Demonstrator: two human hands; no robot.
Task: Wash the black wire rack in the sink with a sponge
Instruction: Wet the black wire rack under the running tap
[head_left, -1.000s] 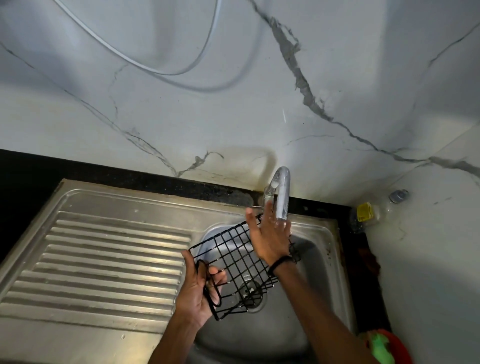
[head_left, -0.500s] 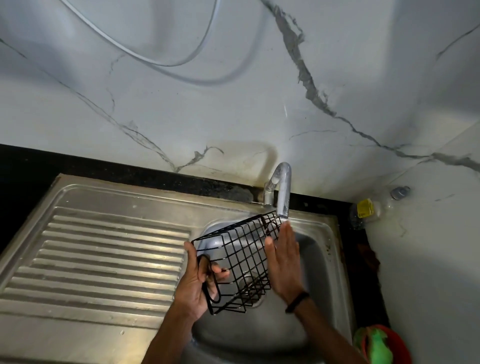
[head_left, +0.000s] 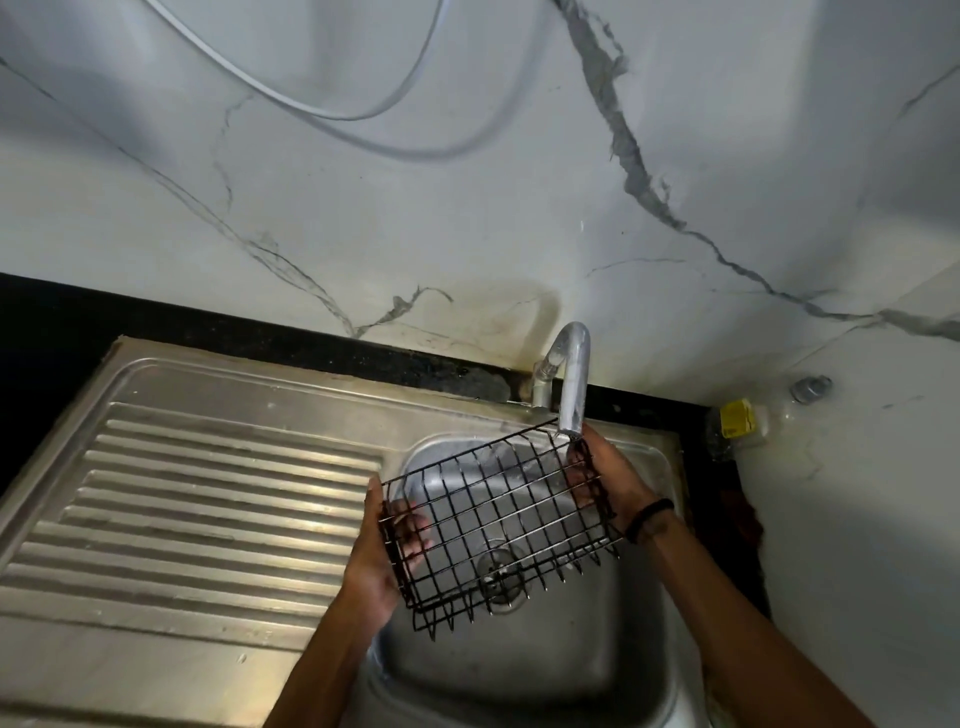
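I hold the black wire rack (head_left: 496, 517) over the steel sink basin (head_left: 524, 670), under the spout of the tap (head_left: 571, 387). The rack is turned so its grid faces me, and the drain shows through it. My left hand (head_left: 382, 551) grips the rack's left end, fingers curled through the wires. My right hand (head_left: 605, 480) holds the right end, just below the spout, with a black band on its wrist. No sponge is in view.
A ribbed steel drainboard (head_left: 187, 509) lies left of the basin. Black counter edging (head_left: 260, 332) runs under the marbled wall. A yellow-labelled item (head_left: 737, 415) and a metal fitting (head_left: 810, 388) sit in the right corner. A white cable (head_left: 311, 98) hangs on the wall.
My right hand has moved from the rack's face to its right end, and the rack has turned from edge-on and tilted to spread wide between both hands under the tap.
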